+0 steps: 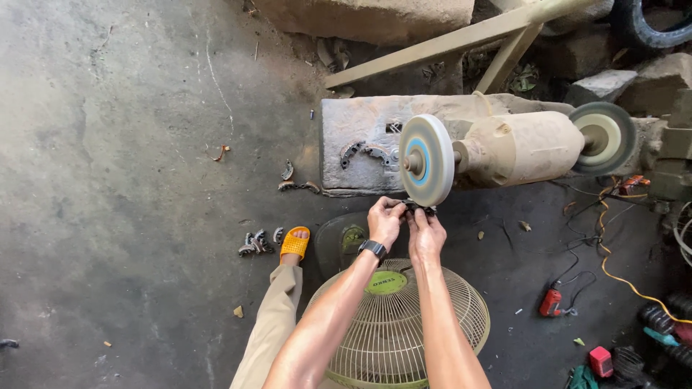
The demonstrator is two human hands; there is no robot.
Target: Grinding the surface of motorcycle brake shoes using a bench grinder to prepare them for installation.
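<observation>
We hold a small dark metal part [419,208] to the grinding wheel [427,160].
Left hand [386,221] and right hand [427,234] pinch its ends; it looks stiff, light, sharp-edged.

A: What does the person wear?
B: Bare forearms, no sleeves showing. A black watch [373,249] with a dark band sits on the left wrist.
A: Below the watch?
B: Khaki trousers [270,328] on the left leg, left of the watch, ending in an orange slotted sandal [294,243], toes showing.
</observation>
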